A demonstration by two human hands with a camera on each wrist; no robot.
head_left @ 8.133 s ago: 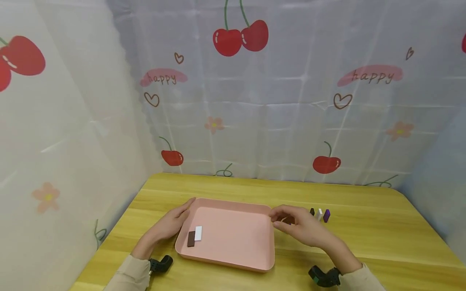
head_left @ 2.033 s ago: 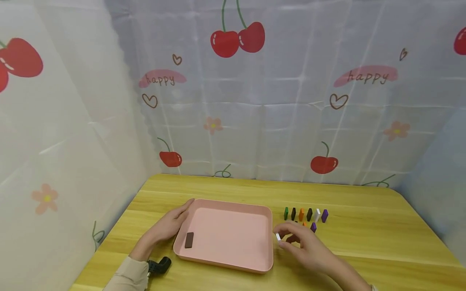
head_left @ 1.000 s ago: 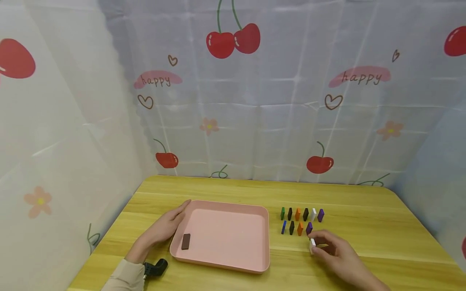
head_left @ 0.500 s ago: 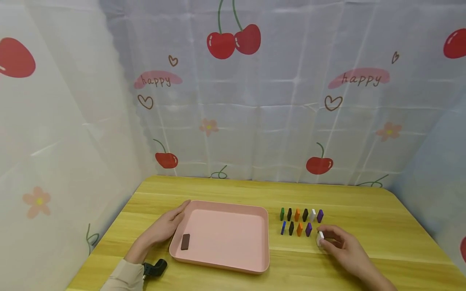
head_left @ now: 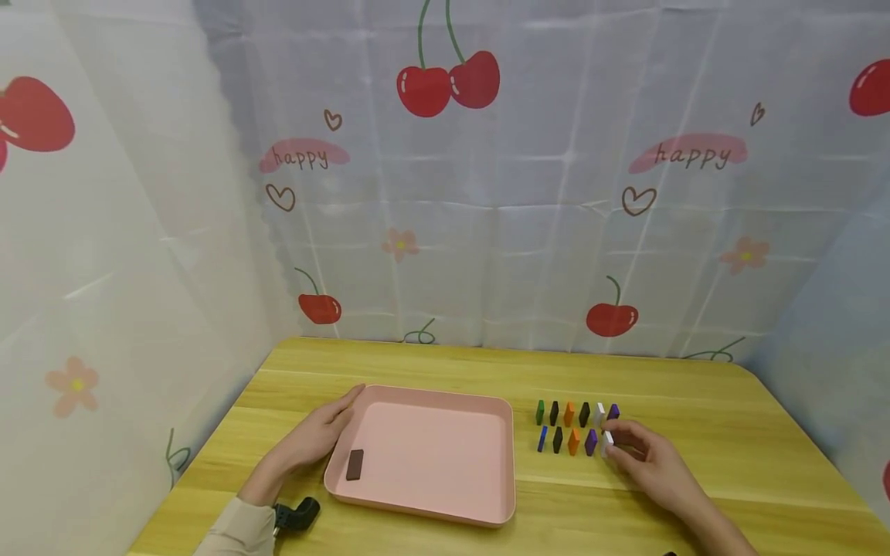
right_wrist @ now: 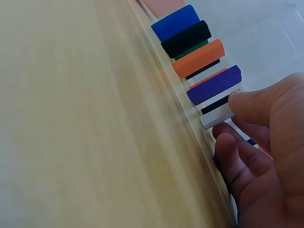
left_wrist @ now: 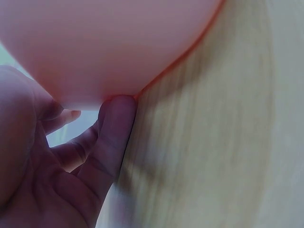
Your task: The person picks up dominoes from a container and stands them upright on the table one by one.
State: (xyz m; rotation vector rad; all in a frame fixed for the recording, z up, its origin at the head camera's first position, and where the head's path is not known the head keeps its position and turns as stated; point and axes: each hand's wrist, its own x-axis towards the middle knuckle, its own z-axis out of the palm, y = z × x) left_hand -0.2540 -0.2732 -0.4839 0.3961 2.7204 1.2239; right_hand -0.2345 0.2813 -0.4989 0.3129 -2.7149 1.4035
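My right hand [head_left: 650,463] pinches a small white domino-like block [right_wrist: 214,118] between thumb and fingers. This block stands on edge at the right end of the front row, beside a purple block [head_left: 591,442]. On the other side, my left hand [head_left: 306,440] rests along the left outer wall of a shallow pink tray [head_left: 431,463]. In the left wrist view its thumb [left_wrist: 121,118] touches the outside of the tray, low on the wall. Inside the tray, near the left end, a dark brown block [head_left: 354,465] lies flat.
Right of the tray, the front row also has blue [head_left: 542,439], black [head_left: 558,440] and orange [head_left: 573,442] blocks. Behind it stands a second row with green [head_left: 540,412], black, orange, white and purple blocks. A printed curtain [head_left: 487,270] surrounds the wooden table [head_left: 417,363].
The white block, formerly in the tray beside the brown one, was lifted out and carried right. My right hand then moved it slightly left, next to the purple block. My left hand stayed.
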